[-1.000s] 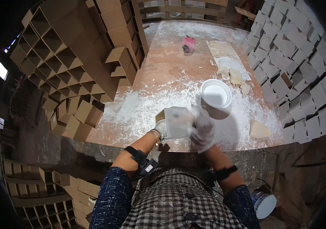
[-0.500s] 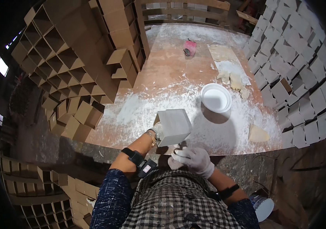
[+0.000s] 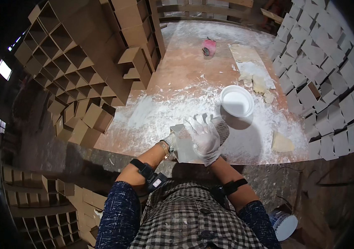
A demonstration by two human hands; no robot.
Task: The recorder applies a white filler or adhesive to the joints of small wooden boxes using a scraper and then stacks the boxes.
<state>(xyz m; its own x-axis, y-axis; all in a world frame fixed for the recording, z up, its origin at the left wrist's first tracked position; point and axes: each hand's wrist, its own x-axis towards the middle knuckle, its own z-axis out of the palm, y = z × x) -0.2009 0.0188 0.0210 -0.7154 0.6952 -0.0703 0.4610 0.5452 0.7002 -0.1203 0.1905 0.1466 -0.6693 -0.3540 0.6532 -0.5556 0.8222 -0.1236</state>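
Observation:
My left hand (image 3: 170, 143), in a whitish glove, reaches into the left side of a grey-coated cardboard box (image 3: 184, 150) and holds it over the table's front edge. Most of its fingers are hidden by the box. My gloved right hand (image 3: 204, 140) lies over the top face of the box with its fingers stretched out. That hand covers much of the face, and whether anything lies under the palm cannot be seen. Beyond the box, to the right, stands a round white tub (image 3: 237, 102) with white contents.
White smears cover the brown table (image 3: 144, 124). Brown open boxes (image 3: 75, 79) are stacked at left, and grey-white ones (image 3: 324, 95) at right. A pink object (image 3: 209, 47) lies far back, a pale flat scrap (image 3: 283, 142) near right. A bucket (image 3: 284, 226) stands low at right.
My right hand has moved up from beside my body onto the top face of the box, its fingers now stretched out. The box has tilted slightly in my left hand.

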